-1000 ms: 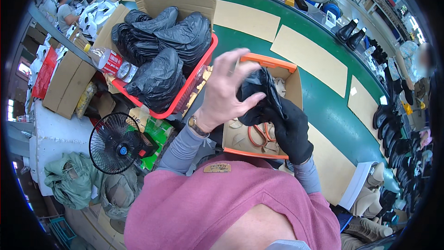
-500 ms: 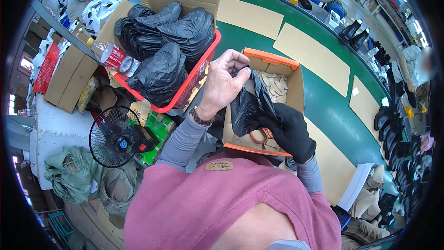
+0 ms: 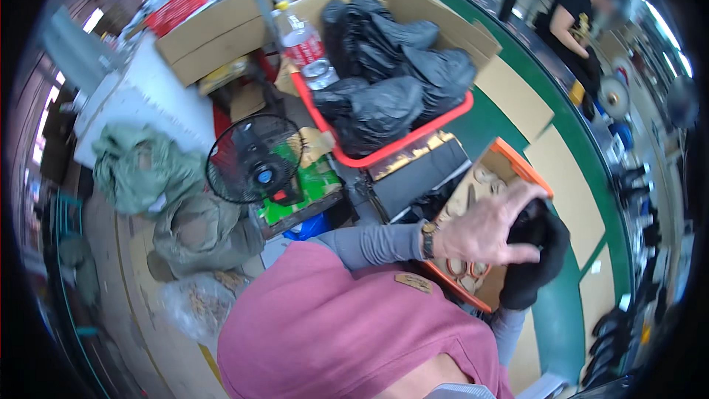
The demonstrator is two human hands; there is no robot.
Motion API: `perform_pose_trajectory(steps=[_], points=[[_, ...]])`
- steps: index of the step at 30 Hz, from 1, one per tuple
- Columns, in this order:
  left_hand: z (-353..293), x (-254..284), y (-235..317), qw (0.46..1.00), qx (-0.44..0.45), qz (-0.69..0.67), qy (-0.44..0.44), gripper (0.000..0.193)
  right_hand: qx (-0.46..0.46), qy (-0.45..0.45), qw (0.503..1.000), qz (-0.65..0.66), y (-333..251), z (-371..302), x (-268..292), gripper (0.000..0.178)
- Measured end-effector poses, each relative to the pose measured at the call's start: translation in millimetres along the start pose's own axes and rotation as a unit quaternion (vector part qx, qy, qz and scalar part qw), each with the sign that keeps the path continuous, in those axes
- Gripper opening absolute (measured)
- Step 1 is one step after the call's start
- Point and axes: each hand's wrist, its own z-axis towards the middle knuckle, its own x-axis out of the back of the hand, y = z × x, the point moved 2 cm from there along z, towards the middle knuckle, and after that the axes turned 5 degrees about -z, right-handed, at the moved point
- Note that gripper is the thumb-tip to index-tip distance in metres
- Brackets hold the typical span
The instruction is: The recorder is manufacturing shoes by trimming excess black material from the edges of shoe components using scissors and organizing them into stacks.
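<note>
My bare left hand [image 3: 484,229], with a wristwatch, is over an orange-rimmed cardboard box [image 3: 523,166]. Its thumb and fingers are spread apart, reaching around the front of my right hand [image 3: 535,266]. A black glove covers the right hand, and its fingers look curled. Dark material between the two hands blends with the glove, so I cannot make out what it is. Inside the box lie pale cut pieces [image 3: 484,176] and orange-handled scissors [image 3: 465,267]. Black plastic bags [image 3: 377,103] fill a red basket [image 3: 425,140] beyond the left forearm.
A clear bottle [image 3: 301,46] leans at the basket's left side. Left of my arm stand a black fan [image 3: 255,162] and a green crate [image 3: 314,188]. Cardboard sheets [image 3: 513,100] lie on the green table [image 3: 495,114]. Across it, a person [image 3: 572,26] in black works.
My view has swung left, so the box and hands appear farther right. The black plastic earlier stretched between both hands is no longer distinct. My left hand has come off its pinch, fingers apart.
</note>
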Motion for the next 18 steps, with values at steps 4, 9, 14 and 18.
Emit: perform_pose_trajectory(steps=[4,9,14,18], points=[[-9.0,-7.2,-24.9,1.000,-0.030,-0.008,-0.005,0.080,-0.152,-0.004,0.974,0.170,7.8,1.9,1.8,0.013],[-3.3,17.4,-11.9,0.989,-0.103,0.104,0.005,0.072,-0.132,0.013,0.979,0.157,13.1,18.4,13.4,0.010],[-2.7,12.9,-11.3,0.949,-0.181,0.258,0.025,0.066,-0.106,-0.013,0.975,0.195,-9.3,16.1,15.1,0.043],[-4.3,4.8,-1.7,0.891,-0.232,0.386,0.057,0.061,-0.102,-0.101,0.989,0.033,-4.1,8.3,8.5,0.043]])
